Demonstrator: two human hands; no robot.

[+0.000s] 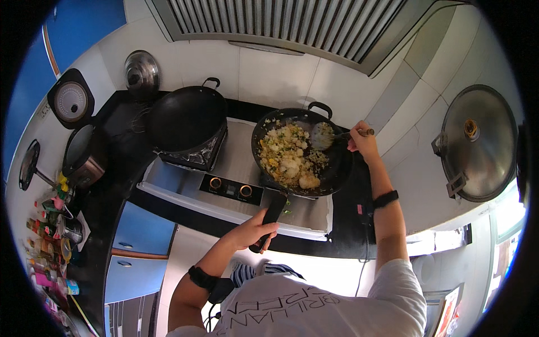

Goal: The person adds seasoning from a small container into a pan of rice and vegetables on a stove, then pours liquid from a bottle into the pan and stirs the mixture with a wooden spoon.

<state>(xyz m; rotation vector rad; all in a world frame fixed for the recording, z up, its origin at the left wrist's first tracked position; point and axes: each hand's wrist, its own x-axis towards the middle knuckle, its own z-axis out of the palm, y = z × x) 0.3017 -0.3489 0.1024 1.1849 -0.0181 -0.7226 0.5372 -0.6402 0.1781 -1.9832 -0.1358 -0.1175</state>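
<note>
My left hand (252, 232) grips the black handle (274, 208) of a dark wok (339, 168) on the right burner. Fried rice (286, 149) with bits of egg and chopped greens lies mostly in the wok's left half, with some pale clumps near the front. My right hand (363, 141) is closed around the handle (366, 132) of a metal spatula (323, 137). The spatula's blade rests in the wok, right of the main heap, with rice on it. A few green scraps (288, 207) lie on the stove top beside the wok handle.
A second wok (187, 120) sits on the left burner. Control knobs (215, 182) are at the stove's front. A rice cooker (84, 158) with its lid raised and several bottles (46, 248) line the left counter. A large lid (480, 143) hangs on the right wall, under the range hood (269, 48).
</note>
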